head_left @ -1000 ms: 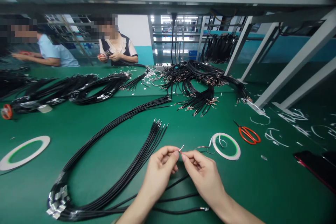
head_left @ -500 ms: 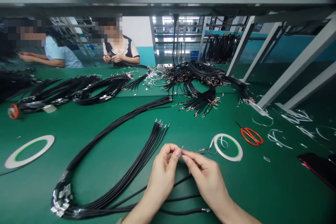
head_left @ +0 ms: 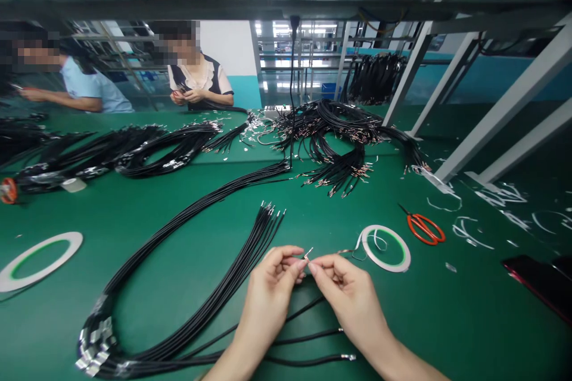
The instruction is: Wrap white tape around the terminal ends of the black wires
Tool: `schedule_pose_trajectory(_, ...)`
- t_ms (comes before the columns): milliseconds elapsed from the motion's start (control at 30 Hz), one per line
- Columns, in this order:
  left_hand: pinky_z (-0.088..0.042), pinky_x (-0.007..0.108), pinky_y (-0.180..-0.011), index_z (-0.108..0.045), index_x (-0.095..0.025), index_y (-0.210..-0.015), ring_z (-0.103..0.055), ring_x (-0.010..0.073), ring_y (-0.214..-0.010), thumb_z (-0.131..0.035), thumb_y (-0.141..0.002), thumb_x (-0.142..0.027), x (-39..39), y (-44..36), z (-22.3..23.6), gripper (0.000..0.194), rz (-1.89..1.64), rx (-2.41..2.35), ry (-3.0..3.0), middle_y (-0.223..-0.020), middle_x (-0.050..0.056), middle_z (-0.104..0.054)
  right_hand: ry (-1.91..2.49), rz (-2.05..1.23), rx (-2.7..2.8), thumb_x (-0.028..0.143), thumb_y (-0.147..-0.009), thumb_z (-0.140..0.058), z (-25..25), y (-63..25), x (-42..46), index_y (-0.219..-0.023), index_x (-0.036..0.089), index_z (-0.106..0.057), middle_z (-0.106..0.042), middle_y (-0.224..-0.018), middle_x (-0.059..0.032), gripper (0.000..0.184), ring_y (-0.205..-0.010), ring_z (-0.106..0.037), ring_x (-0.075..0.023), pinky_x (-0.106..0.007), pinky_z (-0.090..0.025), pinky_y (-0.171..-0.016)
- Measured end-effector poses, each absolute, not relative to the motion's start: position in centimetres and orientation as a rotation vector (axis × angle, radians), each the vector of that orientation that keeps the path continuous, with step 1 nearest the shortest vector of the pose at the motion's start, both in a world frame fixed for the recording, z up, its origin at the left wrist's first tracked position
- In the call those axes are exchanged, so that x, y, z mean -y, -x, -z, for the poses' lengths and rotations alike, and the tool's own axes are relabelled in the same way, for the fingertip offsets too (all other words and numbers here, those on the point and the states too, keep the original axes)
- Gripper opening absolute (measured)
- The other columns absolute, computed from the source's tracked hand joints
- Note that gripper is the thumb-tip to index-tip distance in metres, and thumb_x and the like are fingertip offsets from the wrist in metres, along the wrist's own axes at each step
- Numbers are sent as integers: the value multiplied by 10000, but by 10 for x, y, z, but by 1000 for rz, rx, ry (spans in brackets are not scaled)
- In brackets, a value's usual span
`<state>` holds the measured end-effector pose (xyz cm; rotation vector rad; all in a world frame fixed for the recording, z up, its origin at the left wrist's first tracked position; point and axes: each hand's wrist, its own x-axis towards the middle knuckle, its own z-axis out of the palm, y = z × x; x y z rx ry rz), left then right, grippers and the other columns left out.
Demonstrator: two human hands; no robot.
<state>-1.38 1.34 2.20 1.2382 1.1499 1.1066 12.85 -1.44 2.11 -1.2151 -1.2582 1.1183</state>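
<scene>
My left hand (head_left: 270,289) is closed in a pinch on the stripped end of a black cable (head_left: 306,308), its thin pale tip (head_left: 310,252) poking up above the fingertips. Close beside it, my right hand (head_left: 353,294) pinches a narrow tape strip (head_left: 358,243). That strip runs back to a white tape roll (head_left: 404,257) with a green centre. The fingertips of both hands almost meet at the cable end and partly hide it. A looped black cable bundle (head_left: 154,253) lies left of my hands, bound with clear and silvery wraps (head_left: 96,345).
Orange-handled scissors (head_left: 424,229) and white scraps (head_left: 473,235) lie to the right, near a dark phone-like object (head_left: 536,286). Another tape roll (head_left: 74,244) lies left. Cable heaps (head_left: 339,125) and metal posts (head_left: 500,101) stand farther back. Two people (head_left: 203,86) work across the table.
My hands have shifted slightly left in view, and the pale cable tip now shows more clearly between the fingertips. The whole scene has shifted a little as my head moved.
</scene>
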Motion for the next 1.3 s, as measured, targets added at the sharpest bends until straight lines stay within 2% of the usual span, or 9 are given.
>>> schedule_pose_trajectory(167, -498, 219, -579, -714, -172, -859, -600, 114, -589, -669, -771, -288, -12, 10, -23, 153, -1126, -1193, -1226, -776, 18, -615, 1151, -1124, 1234, 311, -877, -580, -20, -126, 14, -933, 153, -687, -710, -746, -46, 198, -666, -647, -169, -242, -491, -612)
schedule_pose_trajectory(400, -424, 176, -534, -677, -133, -839, -499, 77, -507, -718, -732, -320, -10, 7, -31, 220, -1043, -1134, -901, -557, -20, -590, 1165, -1064, 1281, 299, -885, -569, -25, -125, 14, -906, 156, -693, -704, -690, -30, 190, -599, -621, -148, -229, -464, -560)
schedule_pose_trajectory(600, -364, 156, -523, -662, -112, -840, -415, 46, -481, -722, -741, -295, -10, 12, -33, 216, -970, -1026, -734, -544, -37, -544, 1190, -1058, 1286, 291, -888, -563, -24, -125, 13, -898, 153, -687, -684, -673, -23, 186, -571, -579, -137, -227, -432, -542)
schedule_pose_trajectory(800, -344, 142, -504, -661, -109, -839, -403, 35, -475, -728, -743, -271, -10, 13, -34, 200, -956, -994, -670, -545, -36, -540, 1187, -1067, 1285, 284, -890, -559, -22, -125, 13, -894, 153, -678, -668, -664, -23, 177, -598, -591, -147, -233, -440, -566)
schedule_pose_trajectory(967, -374, 130, -511, -679, -104, -873, -445, 36, -513, -713, -762, -265, -12, 15, -34, 199, -946, -977, -683, -590, -26, -560, 1211, -1060, 1271, 291, -886, -561, -20, -125, 13, -844, 153, -662, -642, -626, -13, 176, -572, -575, -142, -230, -428, -545)
schedule_pose_trajectory(1100, -427, 135, -536, -678, -109, -928, -506, 38, -535, -750, -720, -236, -15, 18, -33, 255, -932, -986, -732, -650, -18, -606, 1220, -1055, 1249, 297, -878, -570, -18, -126, 12, -789, 160, -643, -633, -605, -8, 179, -577, -588, -147, -228, -436, -547)
schedule_pose_trajectory(1200, -498, 186, -585, -664, -105, -898, -605, 90, -581, -776, -680, -250, -16, 18, -30, 285, -943, -1089, -847, -675, 15, -664, 1221, -1051, 1238, 292, -870, -581, -16, -126, 12, -785, 161, -640, -657, -634, -18, 166, -586, -603, -148, -224, -447, -548)
schedule_pose_trajectory(1300, -534, 221, -615, -661, -104, -827, -668, 139, -630, -757, -690, -261, -16, 16, -26, 229, -977, -1194, -952, -700, 48, -700, 1195, -1082, 1235, 276, -870, -581, -17, -125, 12, -792, 159, -636, -688, -678, -35, 151, -624, -637, -159, -227, -466, -571)
